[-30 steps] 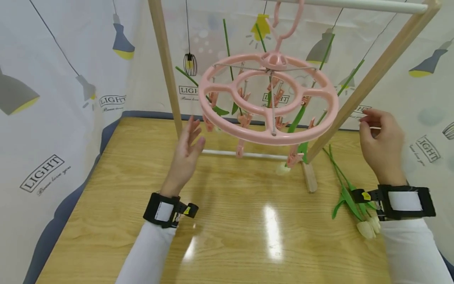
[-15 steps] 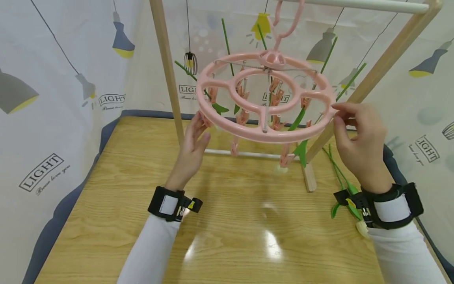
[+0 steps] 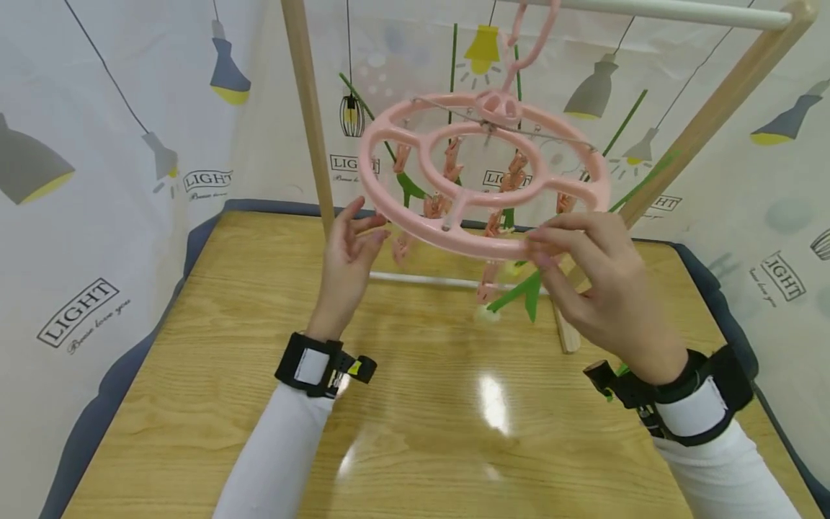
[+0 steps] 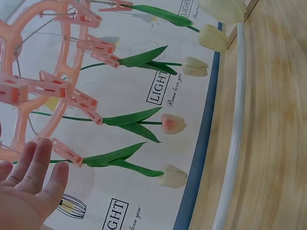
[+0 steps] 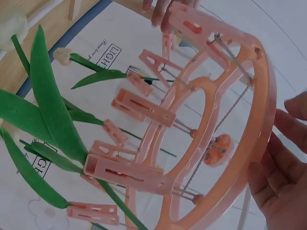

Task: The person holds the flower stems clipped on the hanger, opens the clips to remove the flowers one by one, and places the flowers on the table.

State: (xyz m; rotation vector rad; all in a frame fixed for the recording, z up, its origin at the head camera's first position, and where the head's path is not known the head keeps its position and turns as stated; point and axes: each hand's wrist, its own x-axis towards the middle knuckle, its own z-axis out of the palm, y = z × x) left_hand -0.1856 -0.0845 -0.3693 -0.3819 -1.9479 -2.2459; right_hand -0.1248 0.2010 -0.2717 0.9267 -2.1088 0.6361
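A round pink clip hanger (image 3: 421,226) hangs by its hook, its clothespins (image 5: 129,175) dangling below the ring. Several artificial tulips hang head down from the clips, one pink-tipped tulip (image 4: 173,124) among white ones such as the white tulip (image 4: 171,176). My right hand (image 3: 603,288) pinches the ring's front right rim between thumb and fingers. At the front left, my left hand (image 3: 346,281) has its fingers spread loosely, fingertips right beside the rim and near a clothespin (image 4: 67,152). A clipped tulip with green leaves (image 3: 528,292) hangs just left of my right hand.
The stand has wooden posts (image 3: 305,108), a white top bar (image 3: 674,13) and a low white bar (image 3: 421,279). Beneath lies a wood-grain table (image 3: 415,404). A lamp-printed cloth (image 3: 130,238) surrounds it. Loose tulips on the right are mostly hidden behind my right wrist.
My right hand has come in from the right, taken hold of the rim and moved left. The ring has turned, its front spoke swinging left. My left hand has moved up to the rim.
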